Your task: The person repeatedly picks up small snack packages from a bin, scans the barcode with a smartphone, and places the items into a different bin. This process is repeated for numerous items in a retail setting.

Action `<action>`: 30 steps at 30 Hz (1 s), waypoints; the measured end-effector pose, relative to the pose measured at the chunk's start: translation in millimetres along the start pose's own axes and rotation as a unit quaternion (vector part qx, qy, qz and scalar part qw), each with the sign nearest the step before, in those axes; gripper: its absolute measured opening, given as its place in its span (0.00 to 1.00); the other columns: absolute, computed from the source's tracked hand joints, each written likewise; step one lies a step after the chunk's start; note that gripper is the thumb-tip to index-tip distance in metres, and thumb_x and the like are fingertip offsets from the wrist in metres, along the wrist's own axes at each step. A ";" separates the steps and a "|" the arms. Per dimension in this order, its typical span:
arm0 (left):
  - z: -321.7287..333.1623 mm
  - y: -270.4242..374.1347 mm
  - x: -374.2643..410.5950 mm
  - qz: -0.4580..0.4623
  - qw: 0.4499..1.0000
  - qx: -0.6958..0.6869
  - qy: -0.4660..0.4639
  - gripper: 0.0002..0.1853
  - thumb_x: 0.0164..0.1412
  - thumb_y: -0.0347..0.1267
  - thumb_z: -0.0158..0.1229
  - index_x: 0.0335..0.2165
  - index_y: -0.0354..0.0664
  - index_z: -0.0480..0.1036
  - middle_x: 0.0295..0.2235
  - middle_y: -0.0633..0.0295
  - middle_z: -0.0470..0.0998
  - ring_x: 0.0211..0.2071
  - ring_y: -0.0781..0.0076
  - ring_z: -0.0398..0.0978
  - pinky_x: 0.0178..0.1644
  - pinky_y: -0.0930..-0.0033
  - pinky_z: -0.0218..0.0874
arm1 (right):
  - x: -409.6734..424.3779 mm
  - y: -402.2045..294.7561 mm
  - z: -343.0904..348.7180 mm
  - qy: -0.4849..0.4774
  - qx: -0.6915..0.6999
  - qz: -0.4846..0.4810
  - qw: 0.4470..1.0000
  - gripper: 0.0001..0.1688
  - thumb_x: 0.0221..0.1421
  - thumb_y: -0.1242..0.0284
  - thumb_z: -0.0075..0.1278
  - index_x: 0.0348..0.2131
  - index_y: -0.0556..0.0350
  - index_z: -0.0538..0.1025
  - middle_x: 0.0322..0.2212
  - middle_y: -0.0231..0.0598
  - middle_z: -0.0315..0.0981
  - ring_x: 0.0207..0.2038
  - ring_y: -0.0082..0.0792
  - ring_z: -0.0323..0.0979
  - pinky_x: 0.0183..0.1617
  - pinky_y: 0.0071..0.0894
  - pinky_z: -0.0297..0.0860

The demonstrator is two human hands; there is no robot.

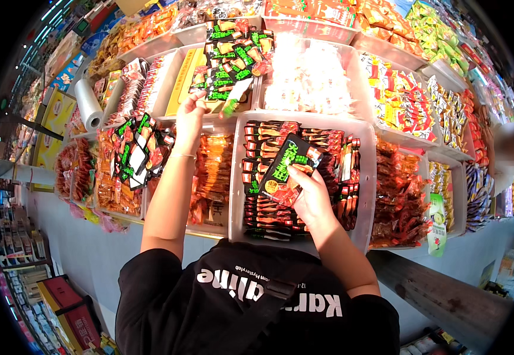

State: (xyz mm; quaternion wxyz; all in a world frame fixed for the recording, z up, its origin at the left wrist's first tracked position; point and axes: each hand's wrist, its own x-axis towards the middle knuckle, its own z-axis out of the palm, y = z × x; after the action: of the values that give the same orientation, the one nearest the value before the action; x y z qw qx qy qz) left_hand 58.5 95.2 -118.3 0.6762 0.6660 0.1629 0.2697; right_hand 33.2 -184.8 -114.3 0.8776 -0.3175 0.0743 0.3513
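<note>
My right hand (308,188) holds a black snack packet (287,171) with green lettering, thumb on its front, above a translucent plastic bin (369,177). Rows of similar packets (266,217) stand packed in that bin. My left hand (192,104) is raised at the near edge of a yellow cardboard box (186,77), beside a loose heap of black-and-green packets (228,57); whether its fingers grip anything is unclear. A blurred packet (235,97) lies or moves just right of it. More black packets (135,151) lie loose by my left forearm, on orange-wrapped snacks (115,195).
Bins of wrapped snacks surround the central bin, including white packets (310,80) behind and dark red ones (396,199) to the right. A clear plastic bag roll (88,106) stands at left. A thick post (443,293) crosses the lower right.
</note>
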 end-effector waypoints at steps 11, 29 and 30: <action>15.2 -14.6 -13.2 0.016 0.839 0.539 -0.068 0.39 0.43 0.57 0.51 0.47 0.40 0.61 0.39 0.54 0.71 0.46 0.61 0.65 0.53 0.42 0.35 | -0.9 7.5 3.6 -0.004 -0.074 -0.017 0.997 0.17 0.48 0.80 0.45 0.41 0.59 0.65 0.36 0.35 0.68 0.40 0.29 0.67 0.45 0.32 0.63; 28.2 72.7 -73.8 0.009 0.984 -0.074 -0.164 0.24 0.51 0.27 0.55 0.48 0.37 0.60 0.39 0.66 0.69 0.38 0.80 0.66 0.45 0.77 0.56 | -1.6 6.4 5.3 -0.014 -0.064 -0.020 0.998 0.17 0.48 0.81 0.46 0.41 0.58 0.66 0.36 0.34 0.69 0.40 0.25 0.66 0.46 0.27 0.61; 27.4 73.0 -74.1 0.009 0.983 -0.066 -0.169 0.25 0.50 0.28 0.55 0.48 0.36 0.60 0.40 0.66 0.69 0.40 0.78 0.65 0.46 0.75 0.56 | -1.9 6.2 5.6 -0.014 -0.070 -0.023 0.997 0.16 0.48 0.81 0.46 0.40 0.59 0.66 0.36 0.34 0.69 0.40 0.25 0.66 0.46 0.27 0.61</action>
State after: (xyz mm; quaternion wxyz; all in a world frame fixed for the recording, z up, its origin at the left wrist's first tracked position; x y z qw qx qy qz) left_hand 4.2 27.5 -54.8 0.7342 0.6570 0.0218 0.1698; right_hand 27.1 -179.0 -112.3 0.8620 -0.3753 0.0298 0.3394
